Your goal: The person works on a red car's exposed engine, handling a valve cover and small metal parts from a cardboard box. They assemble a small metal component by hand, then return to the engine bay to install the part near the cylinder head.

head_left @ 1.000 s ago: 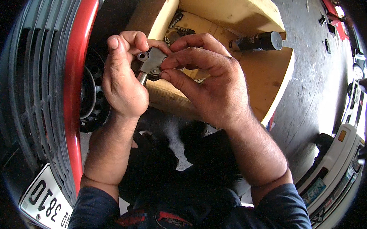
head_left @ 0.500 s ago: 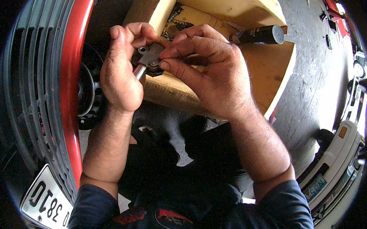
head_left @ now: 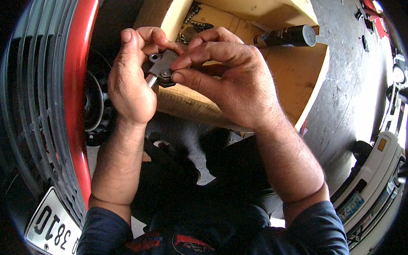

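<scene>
Between my two hands is a small metal mechanism (head_left: 163, 65): a grey plate with a round hole, a pivot and a short shiny cylinder at its lower end. My left hand (head_left: 134, 85) is curled round its left side, thumb pointing up, fingers reaching behind the plate. From the right, my right hand (head_left: 242, 79) pinches the plate's right edge between thumb and forefinger. Its other fingers are bent above. Behind the hands stands an open yellowish box (head_left: 194, 99), with dark metal parts (head_left: 200, 26) lying in it.
A black spray can (head_left: 290, 36) lies across the box's right side. Close on my left is a red car front (head_left: 77, 99) with a dark grille and a licence plate (head_left: 54, 221). A wheel (head_left: 93, 100) shows beside it. White vehicles (head_left: 374, 180) are at the far right on grey floor.
Both hands and the metal mechanism have shifted very slightly left. The right thumb and forefinger have moved a little along the plate's edge. The grip otherwise looks the same.
</scene>
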Tool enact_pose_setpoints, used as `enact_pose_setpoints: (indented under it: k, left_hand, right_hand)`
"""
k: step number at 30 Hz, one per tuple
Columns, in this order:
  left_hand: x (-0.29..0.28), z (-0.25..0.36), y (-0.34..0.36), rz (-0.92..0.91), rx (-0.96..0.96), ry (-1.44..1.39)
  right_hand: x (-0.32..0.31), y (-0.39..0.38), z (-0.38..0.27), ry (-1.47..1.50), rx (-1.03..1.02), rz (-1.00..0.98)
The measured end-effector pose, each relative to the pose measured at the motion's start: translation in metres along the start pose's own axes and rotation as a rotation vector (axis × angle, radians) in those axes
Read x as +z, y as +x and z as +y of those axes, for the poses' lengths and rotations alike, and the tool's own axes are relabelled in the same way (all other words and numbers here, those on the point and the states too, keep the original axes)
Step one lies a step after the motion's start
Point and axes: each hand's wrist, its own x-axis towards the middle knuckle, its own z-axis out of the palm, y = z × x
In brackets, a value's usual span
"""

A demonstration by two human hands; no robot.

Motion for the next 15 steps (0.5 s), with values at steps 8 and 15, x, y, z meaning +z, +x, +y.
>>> enact_pose_setpoints:
  k: [8, 15]
  left_hand:
    - [0.0002, 0.0002, -0.0005, 0.023, 0.078, 0.056]
    - [0.0052, 0.0007, -0.0025, 0.025, 0.03, -0.047]
  right_hand:
    - [0.0039, -0.0019, -0.0026, -0.08, -0.058, 0.025]
    - [0.0019, -0.002, -0.0032, -0.133, -0.058, 0.053]
